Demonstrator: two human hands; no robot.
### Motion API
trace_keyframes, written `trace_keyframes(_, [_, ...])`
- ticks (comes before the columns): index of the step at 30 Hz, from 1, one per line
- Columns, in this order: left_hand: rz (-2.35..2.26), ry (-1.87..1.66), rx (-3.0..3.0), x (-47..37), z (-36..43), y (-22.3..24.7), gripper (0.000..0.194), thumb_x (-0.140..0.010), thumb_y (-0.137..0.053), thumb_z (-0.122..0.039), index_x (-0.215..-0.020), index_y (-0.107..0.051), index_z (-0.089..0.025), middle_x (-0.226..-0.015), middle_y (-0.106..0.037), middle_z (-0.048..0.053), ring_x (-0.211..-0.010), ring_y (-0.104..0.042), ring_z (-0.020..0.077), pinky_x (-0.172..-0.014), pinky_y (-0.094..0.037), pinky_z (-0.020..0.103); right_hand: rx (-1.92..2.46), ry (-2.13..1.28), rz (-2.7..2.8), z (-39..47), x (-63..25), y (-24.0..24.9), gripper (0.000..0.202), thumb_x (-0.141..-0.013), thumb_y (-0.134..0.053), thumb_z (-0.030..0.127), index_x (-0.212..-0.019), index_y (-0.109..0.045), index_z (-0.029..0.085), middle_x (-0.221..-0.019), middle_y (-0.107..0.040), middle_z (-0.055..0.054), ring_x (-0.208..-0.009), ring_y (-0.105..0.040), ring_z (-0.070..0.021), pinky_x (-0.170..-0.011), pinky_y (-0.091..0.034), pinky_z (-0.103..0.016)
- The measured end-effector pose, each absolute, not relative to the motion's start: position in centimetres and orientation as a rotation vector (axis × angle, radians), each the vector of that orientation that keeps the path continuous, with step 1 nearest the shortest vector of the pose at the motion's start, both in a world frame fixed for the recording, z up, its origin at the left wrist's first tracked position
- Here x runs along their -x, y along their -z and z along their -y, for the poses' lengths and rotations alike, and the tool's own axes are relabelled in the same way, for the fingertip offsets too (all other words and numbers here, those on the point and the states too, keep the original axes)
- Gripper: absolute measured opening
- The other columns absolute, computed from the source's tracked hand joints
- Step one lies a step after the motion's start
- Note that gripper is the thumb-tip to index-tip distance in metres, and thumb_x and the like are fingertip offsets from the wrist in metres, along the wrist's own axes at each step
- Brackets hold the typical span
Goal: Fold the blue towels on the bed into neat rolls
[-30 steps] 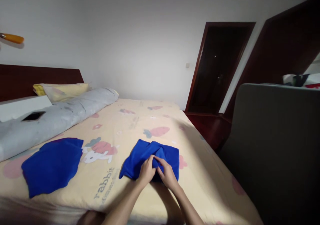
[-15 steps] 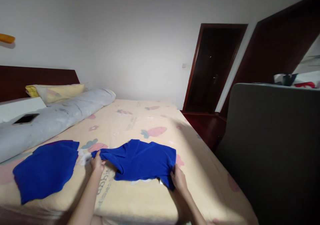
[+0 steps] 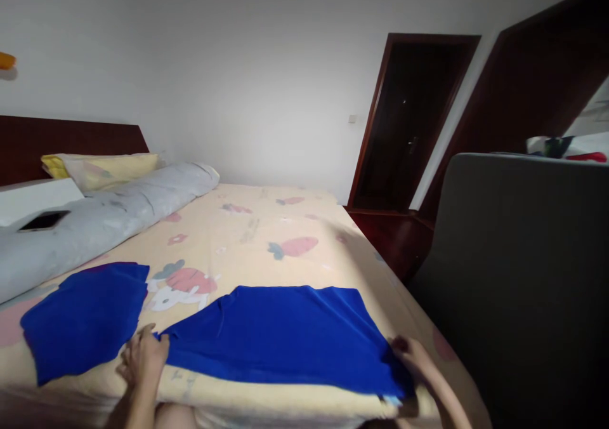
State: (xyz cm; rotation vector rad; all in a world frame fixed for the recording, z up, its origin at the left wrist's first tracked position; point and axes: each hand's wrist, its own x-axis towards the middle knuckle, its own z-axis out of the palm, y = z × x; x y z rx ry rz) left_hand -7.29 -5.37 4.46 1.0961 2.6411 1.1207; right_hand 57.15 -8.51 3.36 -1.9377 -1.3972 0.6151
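Note:
A blue garment [image 3: 285, 337], fairly smooth and stretched sideways, lies along the near edge of the bed [image 3: 266, 226]. At its narrow left end, my left hand [image 3: 145, 356] pinches the fabric between thumb and fingers. My right hand [image 3: 413, 356] grips its lower right edge, with the fingertips partly hidden in shadow. A small pale patch, perhaps a label, shows under the bottom right corner. Left of my left hand, a second blue cloth piece [image 3: 85, 321] rests flat on the sheet, apart from the garment.
A long grey bolster [image 3: 143, 204] crosses the bed's left side, with a phone [image 3: 44, 220] on it. Behind are a yellow pillow [image 3: 109, 169] and a dark headboard [image 3: 71, 140]. A grey panel [image 3: 514, 257] stands at the right, and a dark door [image 3: 421, 124] is beyond.
The bunched garment has been pulled out wide and nearer to me. My left hand moved left and down, my right hand right and down. The second blue piece stays put.

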Motion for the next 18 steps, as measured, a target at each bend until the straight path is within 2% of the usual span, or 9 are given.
trace_keyframes(2, [-2.761, -0.983, -1.324, 4.1, 5.5, -5.2, 0.041, -0.079, -0.049, -0.026, -0.118, -0.058, -0.018, -0.131, -0.054, 0.020, -0.122, -0.047, 0.0441, -0.093, -0.038, 0.062, 1.948, -0.561, 1.332, 7.7, -57.3, -3.2, 0.014, -0.056, -0.057, 0.034, -0.057, -0.061, 0.021, -0.065, -0.069, -0.009, -0.068, -0.065, -0.0270, -0.065, -0.047, -0.035])
trace_keyframes(3, [-2.749, -0.903, -1.523, 2.4, 5.4, -5.6, 0.040, -0.081, -0.047, -0.023, -0.119, -0.057, -0.020, -0.133, -0.053, 0.018, -0.122, -0.047, 0.0394, -0.096, -0.037, 0.057, 1.939, -0.537, 1.306, 7.1, -57.0, -3.2, 0.018, -0.059, -0.057, 0.037, -0.061, -0.064, 0.020, -0.072, -0.071, -0.011, -0.073, -0.067, -0.0282, -0.067, -0.048, -0.035])
trace_keyframes(6, [-2.379, -0.647, -2.071, -2.7, 4.4, -6.9, 0.025, -0.085, -0.045, -0.020, -0.104, -0.061, -0.023, -0.119, -0.061, 0.010, -0.114, -0.054, 0.0267, -0.096, -0.038, 0.041, 1.890, -0.540, 1.284, 4.4, -55.5, -3.1, 0.027, -0.066, -0.055, 0.040, -0.078, -0.068, 0.020, -0.087, -0.074, -0.010, -0.085, -0.069, -0.0276, -0.074, -0.051, -0.034])
trace_keyframes(9, [-2.225, -0.363, -2.166, -5.7, 3.3, -7.1, 0.022, -0.086, -0.051, -0.032, -0.103, -0.060, -0.021, -0.113, -0.061, 0.010, -0.112, -0.054, 0.0268, -0.090, -0.040, 0.038, 1.868, -0.558, 1.252, 1.4, -53.5, -2.9, 0.035, -0.071, -0.052, 0.036, -0.095, -0.068, 0.018, -0.100, -0.073, -0.011, -0.095, -0.069, -0.0251, -0.079, -0.052, -0.032])
trace_keyframes(12, [-2.303, -0.258, -2.103, -5.9, 2.7, -6.5, 0.028, -0.084, -0.052, -0.024, -0.111, -0.057, -0.018, -0.118, -0.059, 0.012, -0.117, -0.051, 0.0265, -0.089, -0.039, 0.036, 1.901, -0.545, 1.193, -0.9, -52.4, -2.8, 0.042, -0.074, -0.051, 0.034, -0.107, -0.065, 0.014, -0.104, -0.072, -0.014, -0.098, -0.068, -0.0241, -0.082, -0.052, -0.032])
trace_keyframes(15, [-2.404, -0.208, -2.086, -4.3, 3.0, -5.9, 0.035, -0.081, -0.051, -0.013, -0.115, -0.056, -0.018, -0.119, -0.060, 0.013, -0.117, -0.051, 0.0255, -0.091, -0.038, 0.036, 1.958, -0.549, 1.145, -2.5, -52.4, -3.0, 0.041, -0.071, -0.056, 0.034, -0.104, -0.066, 0.012, -0.096, -0.072, -0.015, -0.094, -0.068, -0.0278, -0.083, -0.052, -0.037])
trace_keyframes(18, [-2.490, -0.113, -2.033, -2.2, 3.5, -5.7, 0.038, -0.078, -0.055, -0.013, -0.116, -0.057, -0.016, -0.119, -0.061, 0.015, -0.117, -0.053, 0.0287, -0.091, -0.040, 0.039, 1.979, -0.592, 1.116, -3.6, -53.1, -3.4, 0.028, -0.064, -0.063, 0.030, -0.086, -0.069, 0.014, -0.085, -0.073, -0.013, -0.091, -0.068, -0.0302, -0.081, -0.050, -0.037])
